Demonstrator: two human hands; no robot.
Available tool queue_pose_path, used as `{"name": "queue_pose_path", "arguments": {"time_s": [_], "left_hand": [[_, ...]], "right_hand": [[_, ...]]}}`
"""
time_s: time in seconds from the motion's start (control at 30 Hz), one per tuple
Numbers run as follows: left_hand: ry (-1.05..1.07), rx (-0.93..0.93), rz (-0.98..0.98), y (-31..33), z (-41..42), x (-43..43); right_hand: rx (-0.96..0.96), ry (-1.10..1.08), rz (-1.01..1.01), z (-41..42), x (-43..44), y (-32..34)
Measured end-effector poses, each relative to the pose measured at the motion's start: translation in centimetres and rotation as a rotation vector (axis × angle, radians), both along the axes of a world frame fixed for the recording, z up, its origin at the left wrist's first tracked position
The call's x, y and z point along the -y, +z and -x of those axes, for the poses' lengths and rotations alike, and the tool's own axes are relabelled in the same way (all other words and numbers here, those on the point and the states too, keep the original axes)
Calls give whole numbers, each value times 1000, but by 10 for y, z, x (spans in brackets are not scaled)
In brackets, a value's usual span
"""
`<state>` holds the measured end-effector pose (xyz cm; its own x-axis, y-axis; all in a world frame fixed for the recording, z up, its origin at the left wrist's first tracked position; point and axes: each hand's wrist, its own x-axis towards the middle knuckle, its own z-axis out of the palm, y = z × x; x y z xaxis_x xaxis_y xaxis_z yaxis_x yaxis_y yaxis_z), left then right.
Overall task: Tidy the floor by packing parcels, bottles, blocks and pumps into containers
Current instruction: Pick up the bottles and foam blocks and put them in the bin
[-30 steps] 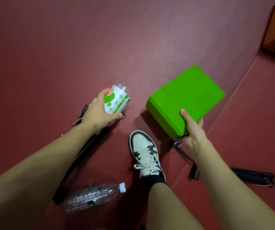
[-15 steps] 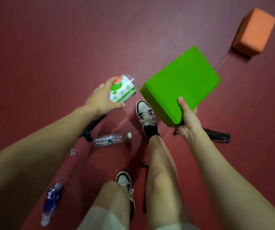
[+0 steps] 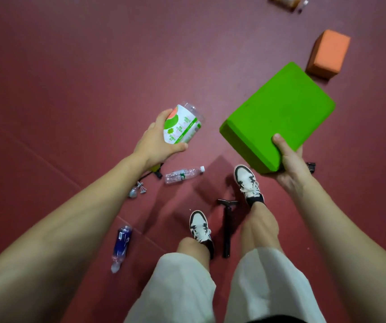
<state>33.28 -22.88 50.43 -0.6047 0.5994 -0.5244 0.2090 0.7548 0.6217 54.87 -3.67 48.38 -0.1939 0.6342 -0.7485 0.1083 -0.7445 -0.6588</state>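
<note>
Head view is showing a dark red floor (image 3: 70, 78) with loose items lying around the person's feet.

Surroundings:
- A clear water bottle (image 3: 183, 174) is lying on its side at 9 o'clock from the right shoe (image 3: 248, 180), with its white cap pointing toward that shoe.
- A blue bottle (image 3: 122, 247) is lying on its side at 9 o'clock from the left shoe (image 3: 200, 229), well apart from it.
- A black pump (image 3: 227, 227) is lying between the two shoes, its cross handle pointing toward 12 o'clock.
- Small silvery pieces (image 3: 138, 188) are lying at 8 o'clock from the water bottle.
- An orange block (image 3: 328, 55) is sitting on the floor at 1 o'clock in the frame.
- A packaged item (image 3: 285, 0) is showing at the top edge; the frame is cutting it off, so its kind cannot be told.
- A black-and-yellow item (image 3: 157, 172) is lying mostly hidden under the left wrist.
- A black object (image 3: 311, 166) is showing only partly behind the right hand.

Hands:
- The left hand (image 3: 157, 145) is gripping a labelled bottle (image 3: 182, 124), fingers and thumb curling round its body. It is holding the bottle tilted above the floor, clear end toward 1 o'clock.
- The right hand (image 3: 290, 164) is gripping a green block (image 3: 280, 113) by its near corner, thumb pressing on the top face. It is holding the block off the floor at 2 o'clock from the labelled bottle, and the block is overlapping the toe of the right shoe in view.
</note>
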Motion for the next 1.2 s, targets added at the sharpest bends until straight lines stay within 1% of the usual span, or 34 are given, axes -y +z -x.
{"name": "queue_pose_path", "arguments": {"time_s": [0.1, 0.2, 0.27, 0.4, 0.53, 0.7, 0.8, 0.9, 1.07, 1.2], "left_hand": [[30, 40, -40, 34, -19, 10], [148, 132, -88, 62, -42, 10], [184, 172, -105, 77, -58, 8], [152, 199, -120, 92, -80, 1], [124, 226, -155, 98, -99, -11], [13, 199, -125, 99, -139, -31], [-115, 188, -105, 103, -179, -41], [-265, 211, -93, 107, -222, -49], [-480, 208, -84, 133, -305, -52], [-548, 229, -115, 150, -375, -52]], "right_hand": [[-13, -8, 1, -17, 14, 29], [-6, -16, -4, -39, 25, 53], [6, -43, -12, -57, 30, 66], [55, -55, 0, -95, 39, 85], [100, -62, 2, -138, 49, 92], [99, -138, 16, -199, 68, 99], [103, -249, 23, -243, 86, 104], [99, -361, 38, -292, 110, 111], [88, -533, 33, -388, 159, 118], [142, -606, 26, -462, 195, 133]]}}
